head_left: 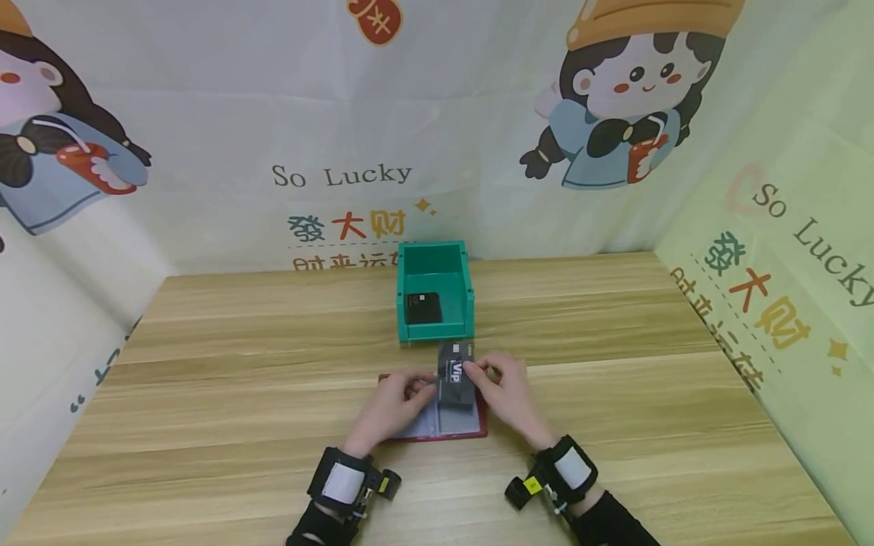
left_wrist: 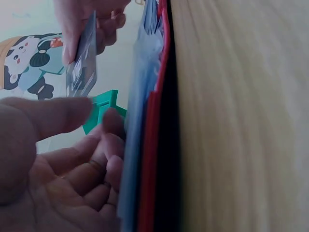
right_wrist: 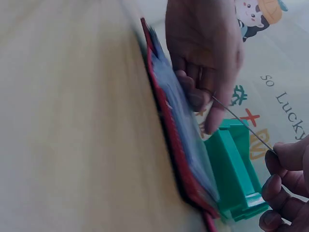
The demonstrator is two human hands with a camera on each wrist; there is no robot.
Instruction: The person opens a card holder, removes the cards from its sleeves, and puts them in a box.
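A dark grey card marked "Vip" is pinched at its right edge between the thumb and fingers of my right hand. The card stands above an open red card holder with clear plastic sleeves. My left hand is at the card's left edge, over the holder's left side. In the left wrist view, its thumb points toward the card and its other fingers bend loosely beside the sleeves, with nothing held among them. Seen from the right wrist, the card appears edge-on between both hands.
Just beyond the holder stands a teal plastic bin, its open side facing up, with a black card lying inside. The wooden table runs back to a printed cloth backdrop. Both wrists wear strapped cameras.
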